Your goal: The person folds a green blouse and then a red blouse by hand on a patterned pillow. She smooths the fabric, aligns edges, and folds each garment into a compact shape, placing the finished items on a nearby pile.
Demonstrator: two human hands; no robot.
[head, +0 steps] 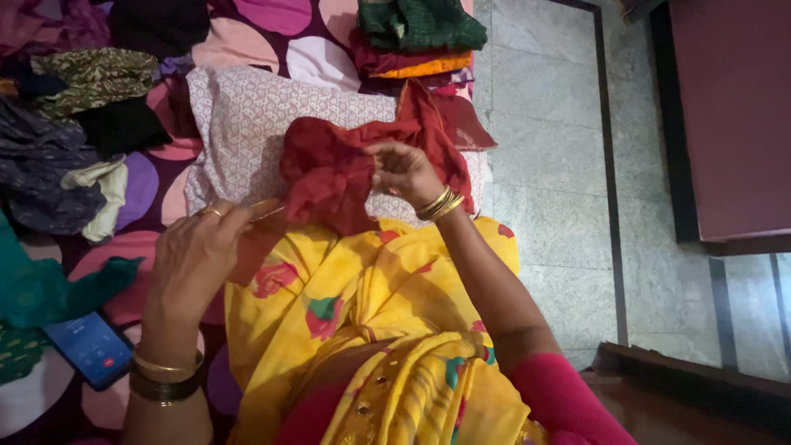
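A crumpled red garment is held up over my lap, above yellow flowered cloth. My right hand, with gold bangles at the wrist, pinches the garment's upper edge. My left hand, wearing a ring and bangles, grips the garment's lower left corner, with what looks like a thin gold-coloured trim or stick at the fingertips. Part of the red cloth drapes away behind my right hand.
A white patterned cloth lies spread behind the red garment on a bed sheet with big pink circles. Folded clothes stack at the top, loose garments pile at left. A phone lies lower left. Tiled floor at right.
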